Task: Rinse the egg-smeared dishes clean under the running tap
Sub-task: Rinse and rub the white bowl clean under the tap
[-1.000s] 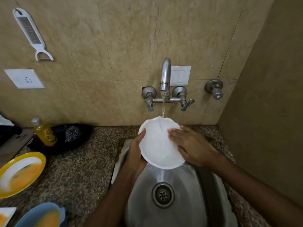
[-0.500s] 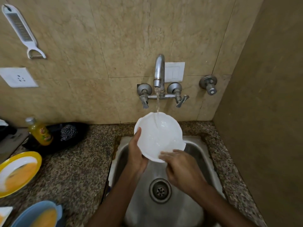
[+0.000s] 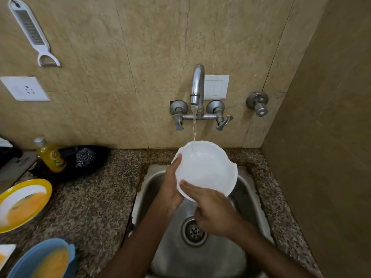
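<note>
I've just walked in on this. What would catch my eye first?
First, the white plate held tilted over the steel sink, with water from the tap landing near its top edge. The left hand grips its rim while the right hand rubs its lower edge. On the counter at left, a yellow plate smeared orange waits.

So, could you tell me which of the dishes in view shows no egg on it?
The white plate held over the sink; the yellow-rimmed plate and the blue bowl on the counter hold orange egg.
</note>
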